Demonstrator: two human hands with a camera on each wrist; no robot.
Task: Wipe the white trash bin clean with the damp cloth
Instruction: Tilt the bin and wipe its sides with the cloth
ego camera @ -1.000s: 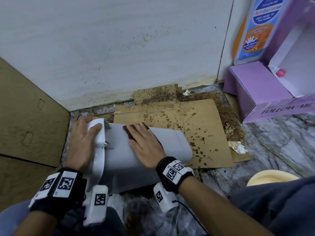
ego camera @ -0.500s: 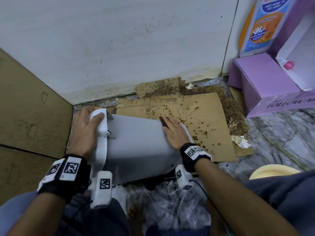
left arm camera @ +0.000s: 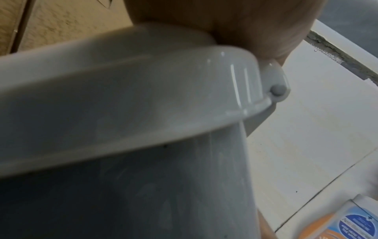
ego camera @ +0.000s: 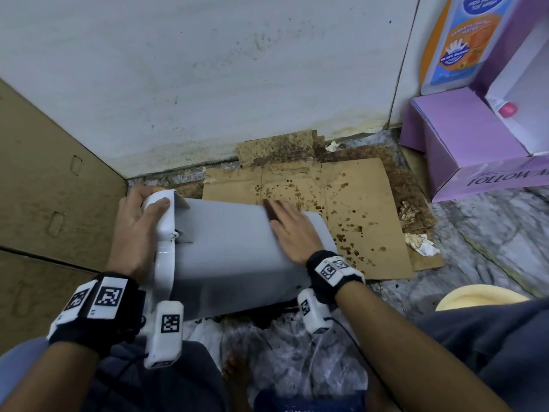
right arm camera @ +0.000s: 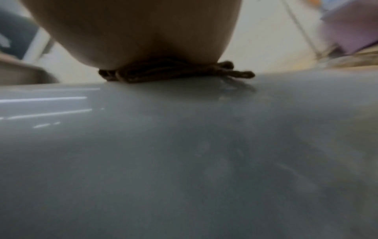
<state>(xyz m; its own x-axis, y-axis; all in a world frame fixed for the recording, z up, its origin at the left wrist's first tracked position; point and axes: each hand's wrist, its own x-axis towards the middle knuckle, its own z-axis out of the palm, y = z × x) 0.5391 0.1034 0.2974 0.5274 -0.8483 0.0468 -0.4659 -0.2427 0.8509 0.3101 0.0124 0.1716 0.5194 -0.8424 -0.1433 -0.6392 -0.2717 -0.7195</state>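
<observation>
The white trash bin lies on its side on the floor, its lid end to the left. My left hand grips the lid's rim, thumb on top, fingers curled behind it. My right hand lies flat on the bin's upper wall near its base end and presses a dark brown cloth under straight fingers. The wrist views show the glossy lid rim and the cloth squeezed under my palm on the wet-looking bin wall.
Stained cardboard covers the floor behind the bin, against a white wall. A cardboard box stands at the left, a purple box at the right. A yellow basin and crumpled tissue lie right.
My right hand slid the cloth rightward along the bin from near the lid toward the base end. The left hand kept its hold on the lid rim.
</observation>
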